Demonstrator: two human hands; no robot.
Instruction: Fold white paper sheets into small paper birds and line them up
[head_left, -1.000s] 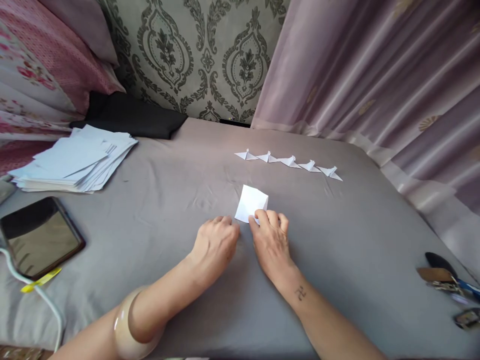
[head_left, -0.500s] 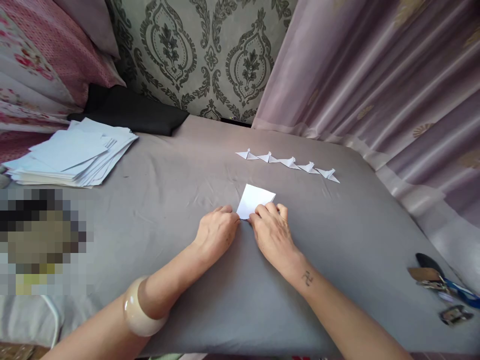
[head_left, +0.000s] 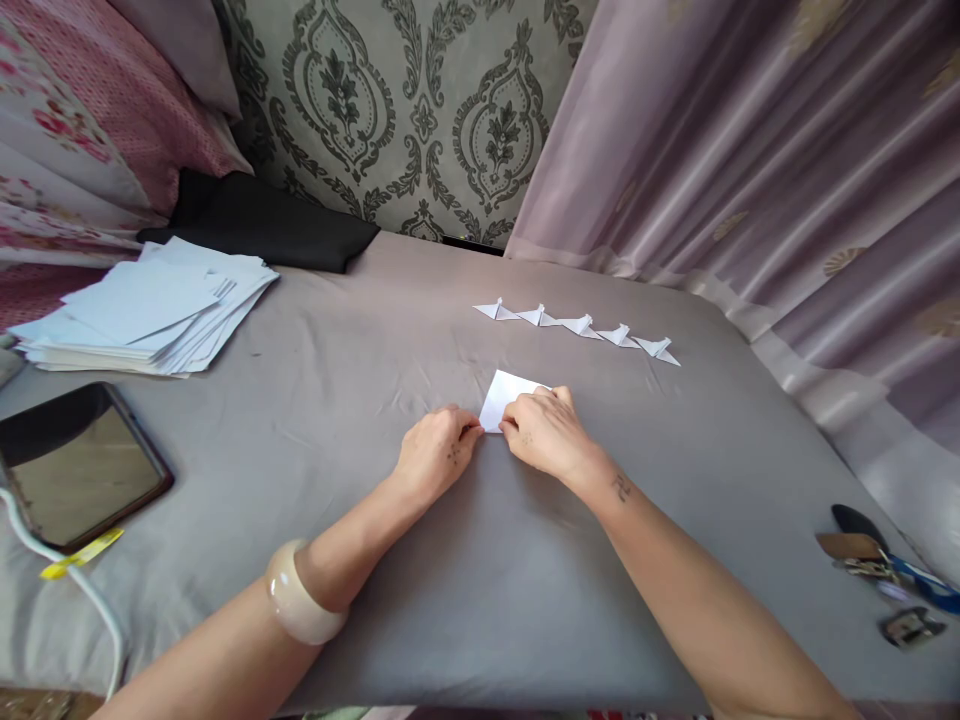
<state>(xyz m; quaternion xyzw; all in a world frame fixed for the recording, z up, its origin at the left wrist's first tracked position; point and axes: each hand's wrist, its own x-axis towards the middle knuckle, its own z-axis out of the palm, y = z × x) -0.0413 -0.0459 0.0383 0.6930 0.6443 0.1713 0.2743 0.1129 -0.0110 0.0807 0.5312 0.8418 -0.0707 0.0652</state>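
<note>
A small white sheet of paper (head_left: 514, 386) lies on the grey cloth surface between my two hands. My left hand (head_left: 441, 446) pinches its near left corner between thumb and fingers. My right hand (head_left: 546, 426) covers the right part of the sheet, its thumb and fingertips closed on the near edge. The sheet's right side is hidden under that hand. Beyond it stands a slanting row of several white folded-paper figures (head_left: 579, 325), each with pointed ends and a small raised tip.
At the left are a stack of white papers (head_left: 142, 310), a black folded cloth (head_left: 262, 215) and a dark-screened device (head_left: 86, 465) with a white cable (head_left: 94, 600). Keys (head_left: 862, 568) and a small metal item (head_left: 911, 628) lie at the right, near a mauve curtain (head_left: 720, 150).
My hands have shifted slightly along the paper's near edge, and my right hand now covers more of the sheet. The folded figures stay in place.
</note>
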